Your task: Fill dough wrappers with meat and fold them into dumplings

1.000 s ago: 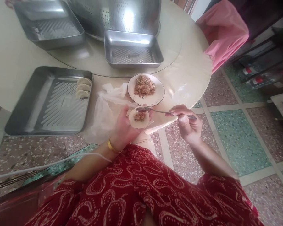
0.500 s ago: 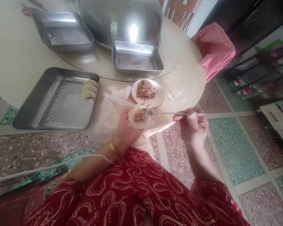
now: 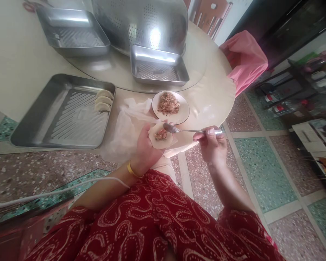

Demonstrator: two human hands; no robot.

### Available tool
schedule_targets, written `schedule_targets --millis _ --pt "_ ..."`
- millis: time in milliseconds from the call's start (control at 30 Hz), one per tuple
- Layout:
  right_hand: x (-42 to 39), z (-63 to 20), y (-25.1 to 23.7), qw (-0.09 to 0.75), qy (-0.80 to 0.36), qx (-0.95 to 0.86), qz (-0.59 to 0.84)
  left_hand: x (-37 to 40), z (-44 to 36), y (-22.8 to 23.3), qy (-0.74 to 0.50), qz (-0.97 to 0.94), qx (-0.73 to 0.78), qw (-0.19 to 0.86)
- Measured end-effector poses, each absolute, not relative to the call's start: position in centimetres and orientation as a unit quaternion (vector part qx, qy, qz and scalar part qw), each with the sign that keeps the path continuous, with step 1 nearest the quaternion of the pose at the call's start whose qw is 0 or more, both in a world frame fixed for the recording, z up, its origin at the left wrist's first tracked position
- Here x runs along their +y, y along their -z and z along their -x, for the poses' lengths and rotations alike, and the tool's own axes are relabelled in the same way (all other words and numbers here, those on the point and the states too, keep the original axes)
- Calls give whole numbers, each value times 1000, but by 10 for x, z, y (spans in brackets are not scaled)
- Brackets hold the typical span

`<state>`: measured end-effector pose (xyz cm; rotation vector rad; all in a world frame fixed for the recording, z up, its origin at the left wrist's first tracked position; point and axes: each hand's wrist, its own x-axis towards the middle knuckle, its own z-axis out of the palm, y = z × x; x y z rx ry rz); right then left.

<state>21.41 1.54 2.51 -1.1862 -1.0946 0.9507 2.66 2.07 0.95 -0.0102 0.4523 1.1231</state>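
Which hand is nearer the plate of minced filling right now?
Left. The left hand sits just below the plate, cupping a wrapper. The right hand is further off to its lower right, holding the spoon.

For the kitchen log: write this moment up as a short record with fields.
left hand: holds a round dumpling wrapper with meat filling on it
right hand: holds a spoon, bowl at the wrapper's edge
plate: mound of minced filling, just beyond the hands
near tray: three folded dumplings in its far right corner
behind: two more trays, a large colander
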Motion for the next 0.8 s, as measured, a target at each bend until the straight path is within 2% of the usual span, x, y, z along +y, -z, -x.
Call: schedule_targets --millis 333,533,600,800 --pt "12 -210 -21 571 -414 -514 489 24 -30 -10 -515 -21 240 823" --pt "15 -219 -43 613 -326 -588 415 26 -30 -6 -486 5 253 837" --pt "16 -222 -52 584 -289 -654 385 27 -30 -7 -471 17 250 846" --pt "25 -228 -75 420 -213 -840 271 26 -25 -10 -439 25 205 874"
